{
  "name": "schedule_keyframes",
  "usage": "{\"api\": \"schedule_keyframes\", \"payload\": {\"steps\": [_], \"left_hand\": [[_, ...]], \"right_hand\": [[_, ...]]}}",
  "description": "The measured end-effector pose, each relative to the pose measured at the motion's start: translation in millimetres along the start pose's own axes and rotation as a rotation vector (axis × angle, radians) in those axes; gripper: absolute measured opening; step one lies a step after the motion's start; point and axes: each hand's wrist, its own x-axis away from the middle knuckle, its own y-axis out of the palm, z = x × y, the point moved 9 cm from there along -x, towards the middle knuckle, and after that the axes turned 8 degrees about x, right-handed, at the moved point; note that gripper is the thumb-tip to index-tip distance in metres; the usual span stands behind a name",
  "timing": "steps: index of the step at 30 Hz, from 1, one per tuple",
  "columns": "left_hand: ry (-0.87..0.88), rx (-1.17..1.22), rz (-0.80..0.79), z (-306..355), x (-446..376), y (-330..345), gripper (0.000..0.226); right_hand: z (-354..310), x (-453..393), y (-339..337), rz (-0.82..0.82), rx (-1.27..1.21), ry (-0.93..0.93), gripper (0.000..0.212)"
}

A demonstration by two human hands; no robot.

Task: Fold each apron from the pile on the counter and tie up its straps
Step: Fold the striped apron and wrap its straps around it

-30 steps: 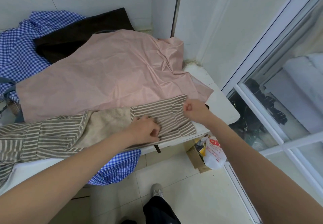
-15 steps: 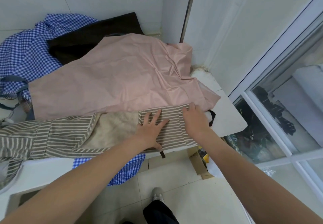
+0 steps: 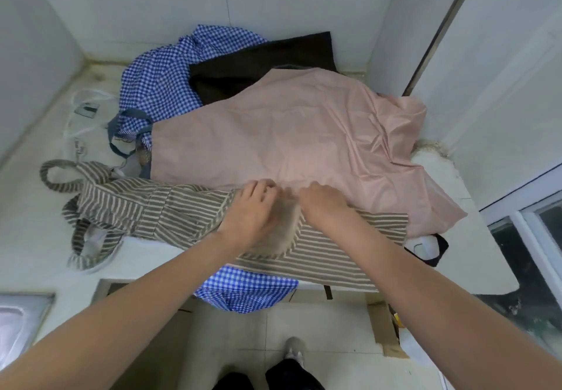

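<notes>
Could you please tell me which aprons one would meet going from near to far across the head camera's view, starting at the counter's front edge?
Striped apron under both hands → pink apron → dark brown apron, with the blue checked apron beside it at the back wall.

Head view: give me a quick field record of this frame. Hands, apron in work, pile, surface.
left hand: on the striped apron, fingers curled at its far edge
right hand: beside the left, fingers curled at the same edge; whether either pinches cloth is unclear
striped apron: lies along the counter front edge, straps loose at the left end
pink apron: spread flat behind it
blue checked apron: bunched at back left
dark apron: at back, partly under the pink one
</notes>
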Motion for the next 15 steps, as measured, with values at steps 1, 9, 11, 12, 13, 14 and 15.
{"api": "schedule_keyframes", "payload": {"steps": [1, 9, 11, 12, 13, 14, 15], "left_hand": [[-0.061, 0.013, 0.063, -21, 9, -16, 0.047], [-0.359, 0.15, -0.152, -134, 76, -26, 0.044], [-0.413, 0.275, -0.139, -140, 75, -30, 0.046], [-0.422, 0.3, -0.13, -141, 72, -30, 0.044], [-0.432, 0.299, -0.142, -139, 67, -28, 0.042], [-0.453, 0.294, -0.17, -138, 62, -23, 0.041], [-0.476, 0.299, -0.196, -140, 59, -18, 0.042]], "right_hand": [[-30, -10, -18, 0.098, -0.026, -0.106, 0.043], [-145, -56, -20, 0.168, -0.08, -0.384, 0.037], [-146, -67, -22, 0.132, -0.117, -0.353, 0.032], [-146, -72, -23, 0.099, -0.093, -0.352, 0.031], [-144, -77, -23, 0.054, -0.074, -0.349, 0.032], [-141, -81, -25, 0.01, -0.067, -0.344, 0.032], [-141, -86, -27, -0.031, -0.076, -0.338, 0.032]]}}
